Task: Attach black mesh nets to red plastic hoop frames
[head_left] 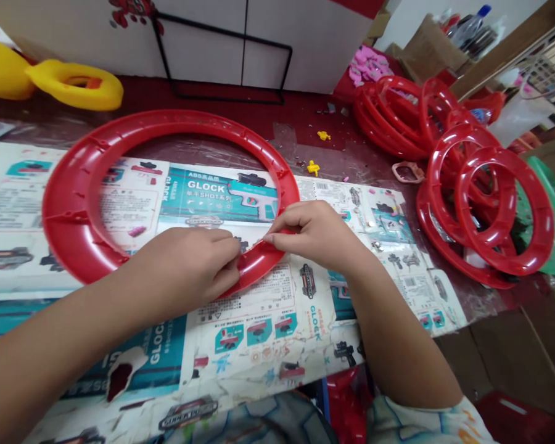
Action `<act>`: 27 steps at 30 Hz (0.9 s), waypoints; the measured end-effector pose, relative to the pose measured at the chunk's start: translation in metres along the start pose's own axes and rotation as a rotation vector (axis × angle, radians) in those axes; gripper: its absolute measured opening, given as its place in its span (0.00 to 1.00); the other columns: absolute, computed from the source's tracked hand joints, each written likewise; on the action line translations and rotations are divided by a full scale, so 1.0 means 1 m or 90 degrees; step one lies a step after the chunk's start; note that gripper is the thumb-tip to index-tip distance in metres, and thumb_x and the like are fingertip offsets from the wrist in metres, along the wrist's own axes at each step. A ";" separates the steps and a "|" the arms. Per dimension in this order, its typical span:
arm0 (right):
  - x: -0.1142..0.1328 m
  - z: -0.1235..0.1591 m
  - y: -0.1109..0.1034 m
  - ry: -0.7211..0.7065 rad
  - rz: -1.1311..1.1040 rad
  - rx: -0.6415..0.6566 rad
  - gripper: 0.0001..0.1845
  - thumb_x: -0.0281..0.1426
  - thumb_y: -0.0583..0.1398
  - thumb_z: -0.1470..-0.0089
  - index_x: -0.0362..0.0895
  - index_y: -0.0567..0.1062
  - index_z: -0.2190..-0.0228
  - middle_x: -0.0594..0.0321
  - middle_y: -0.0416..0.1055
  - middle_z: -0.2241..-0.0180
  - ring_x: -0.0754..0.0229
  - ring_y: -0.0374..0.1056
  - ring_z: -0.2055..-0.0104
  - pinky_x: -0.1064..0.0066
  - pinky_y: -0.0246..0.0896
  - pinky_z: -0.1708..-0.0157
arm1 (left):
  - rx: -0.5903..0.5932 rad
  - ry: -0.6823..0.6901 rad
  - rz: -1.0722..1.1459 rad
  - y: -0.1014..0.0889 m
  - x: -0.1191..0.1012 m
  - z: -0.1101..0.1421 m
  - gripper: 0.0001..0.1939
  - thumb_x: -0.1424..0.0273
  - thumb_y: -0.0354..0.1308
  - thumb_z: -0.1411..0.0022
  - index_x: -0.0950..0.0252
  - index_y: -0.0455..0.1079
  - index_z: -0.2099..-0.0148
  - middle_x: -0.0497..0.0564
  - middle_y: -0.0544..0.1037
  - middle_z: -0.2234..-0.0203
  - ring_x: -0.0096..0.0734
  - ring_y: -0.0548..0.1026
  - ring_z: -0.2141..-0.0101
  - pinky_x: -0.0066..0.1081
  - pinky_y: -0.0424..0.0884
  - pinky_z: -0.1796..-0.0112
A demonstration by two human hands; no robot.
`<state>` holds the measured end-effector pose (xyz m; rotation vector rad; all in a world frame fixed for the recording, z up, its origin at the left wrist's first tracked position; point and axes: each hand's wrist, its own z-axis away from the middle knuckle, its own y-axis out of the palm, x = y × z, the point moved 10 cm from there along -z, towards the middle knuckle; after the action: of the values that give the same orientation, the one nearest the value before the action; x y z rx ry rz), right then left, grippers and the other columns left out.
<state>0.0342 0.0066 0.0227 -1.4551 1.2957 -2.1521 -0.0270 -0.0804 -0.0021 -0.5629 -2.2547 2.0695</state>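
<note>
Lying on printed sheet (305, 351): red ring (69, 243), gripped at near rim by left hand (197, 262) and right hand (312, 234), slightly apart. Brace with left, pinch inner edge lightly with right; possibly holding a sliver, too blurred to confirm.

The left grip (197, 262) hides part of the red ring's (69, 237) near rim, a yellow piece (2, 71) beyond its left is edge-cropped, and fine print below the right grip (312, 237) is illegible.

A workshop, by the heaped red plastic rings (504, 209) and loose pink parts (370, 65) along the worktable (346, 154)
</note>
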 end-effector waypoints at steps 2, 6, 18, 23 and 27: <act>-0.003 0.001 0.001 0.027 0.013 0.001 0.07 0.28 0.61 0.50 0.42 0.80 0.75 0.66 0.73 0.76 0.66 0.65 0.72 0.72 0.53 0.70 | -0.002 -0.004 0.008 0.000 0.001 0.000 0.15 0.69 0.41 0.36 0.63 0.62 0.74 0.48 0.67 0.79 0.30 0.65 0.78 0.32 0.55 0.75; -0.008 0.001 0.001 0.063 0.017 0.002 0.07 0.29 0.62 0.51 0.42 0.78 0.77 0.66 0.72 0.78 0.66 0.63 0.73 0.71 0.52 0.72 | -0.010 0.008 0.030 0.000 0.001 -0.001 0.15 0.70 0.41 0.36 0.63 0.61 0.74 0.48 0.66 0.80 0.30 0.65 0.77 0.32 0.56 0.74; -0.015 0.001 0.008 0.126 0.023 0.044 0.07 0.29 0.61 0.52 0.42 0.77 0.79 0.66 0.71 0.79 0.67 0.62 0.74 0.71 0.49 0.74 | 0.087 -0.170 0.104 -0.003 0.006 -0.005 0.21 0.64 0.38 0.36 0.63 0.70 0.71 0.53 0.75 0.71 0.39 0.71 0.68 0.36 0.58 0.70; -0.014 0.001 0.009 0.126 0.046 0.044 0.07 0.29 0.61 0.52 0.42 0.76 0.80 0.67 0.70 0.79 0.67 0.61 0.75 0.71 0.48 0.74 | 0.112 -0.303 0.231 0.002 0.013 -0.009 0.18 0.63 0.44 0.41 0.62 0.75 0.66 0.51 0.77 0.71 0.37 0.71 0.69 0.35 0.60 0.70; -0.013 0.002 0.011 0.136 0.056 0.051 0.07 0.28 0.60 0.52 0.42 0.77 0.79 0.66 0.71 0.78 0.67 0.61 0.75 0.71 0.48 0.74 | 0.121 -0.403 0.263 0.007 0.022 -0.007 0.13 0.64 0.49 0.46 0.61 0.73 0.71 0.49 0.76 0.75 0.36 0.70 0.72 0.33 0.58 0.73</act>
<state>0.0391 0.0071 0.0062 -1.1425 1.2974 -2.3221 -0.0441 -0.0676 -0.0125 -0.4286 -2.3237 2.9855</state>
